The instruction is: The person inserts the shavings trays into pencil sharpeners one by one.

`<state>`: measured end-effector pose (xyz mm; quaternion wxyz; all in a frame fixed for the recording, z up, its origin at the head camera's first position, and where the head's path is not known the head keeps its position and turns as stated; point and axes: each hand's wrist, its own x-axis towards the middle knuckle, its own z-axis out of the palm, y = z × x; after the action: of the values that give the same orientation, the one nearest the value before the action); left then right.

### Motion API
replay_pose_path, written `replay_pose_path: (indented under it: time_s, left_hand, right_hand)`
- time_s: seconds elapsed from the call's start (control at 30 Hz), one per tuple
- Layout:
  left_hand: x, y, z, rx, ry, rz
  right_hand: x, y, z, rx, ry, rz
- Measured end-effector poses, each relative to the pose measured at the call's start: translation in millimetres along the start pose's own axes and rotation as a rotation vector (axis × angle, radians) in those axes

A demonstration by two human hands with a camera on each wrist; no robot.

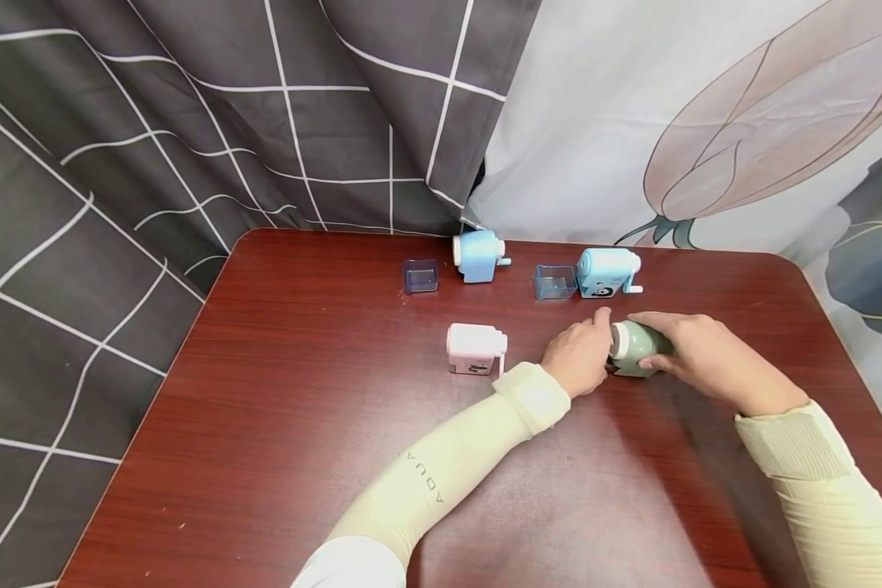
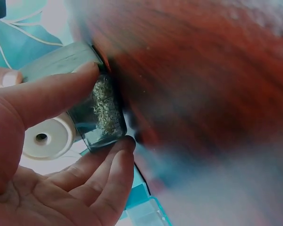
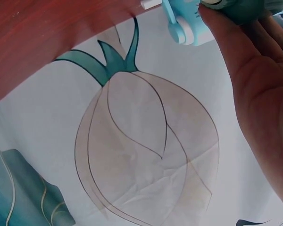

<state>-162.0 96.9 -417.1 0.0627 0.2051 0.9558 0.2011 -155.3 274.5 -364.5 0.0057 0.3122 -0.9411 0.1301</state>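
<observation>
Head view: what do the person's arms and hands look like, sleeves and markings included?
The left hand and right hand are bare, without gloves. The left sleeve and right sleeve are pale yellow, each with a thick cuff at the wrist. Dark capital letters mark the left sleeve, and white cloth shows above it.

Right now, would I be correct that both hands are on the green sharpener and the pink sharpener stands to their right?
Not quite: the head view shows the pink sharpener to the left of the left hand and right hand, which are on the green sharpener.
</observation>
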Motion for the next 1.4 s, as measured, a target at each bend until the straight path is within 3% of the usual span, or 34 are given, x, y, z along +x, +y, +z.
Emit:
replay_pose_path:
  time_s: [0.8,1.4]
  left_hand:
    - [4.3,-1.1,0.6,-0.065,-0.008,-0.007]
    - [7.9,7.2,3.2,-0.045,0.002,-0.015]
  right_hand:
    - [0.3,-2.8,0.2,0.008,0.0,0.018]
    - [-0.7,-4.0,-0.9,0.01,-0.027,0.038]
